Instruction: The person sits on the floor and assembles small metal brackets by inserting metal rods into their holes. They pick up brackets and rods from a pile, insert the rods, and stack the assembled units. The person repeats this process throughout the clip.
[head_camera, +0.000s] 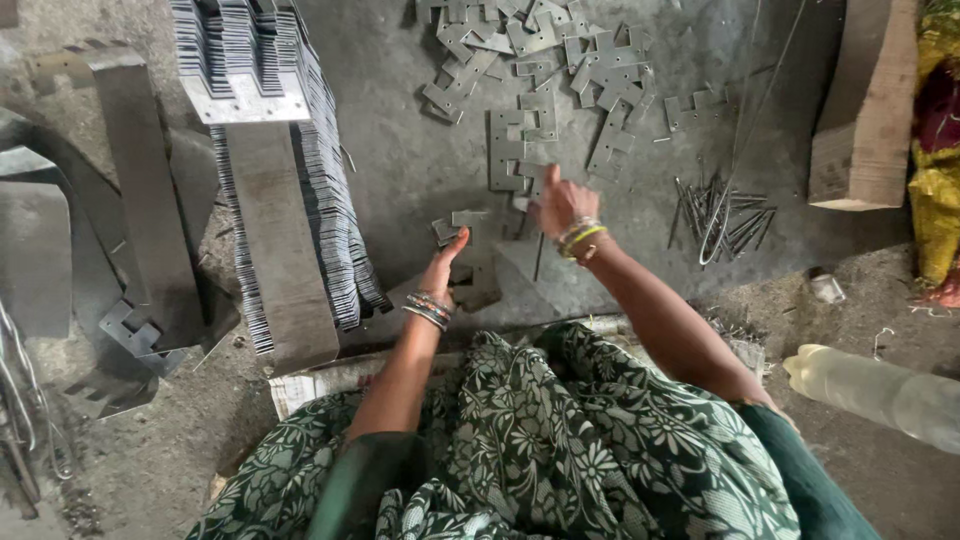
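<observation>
Grey concrete floor (400, 170) carries your notched metal plates (520, 150), thin, stiff, sharp-edged: pinch the flat faces. Your left hand (440, 268) lies half-open on one; the right hand (560, 205) hovers, loosely curled, empty.

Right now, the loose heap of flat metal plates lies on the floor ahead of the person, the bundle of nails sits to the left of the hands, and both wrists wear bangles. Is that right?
Not quite. In the head view the bundle of nails lies to the right of the right hand, not to the left. The rest holds: the heap of metal plates lies ahead on the floor, and the left hand and the right both have bangles at the wrist.
</observation>
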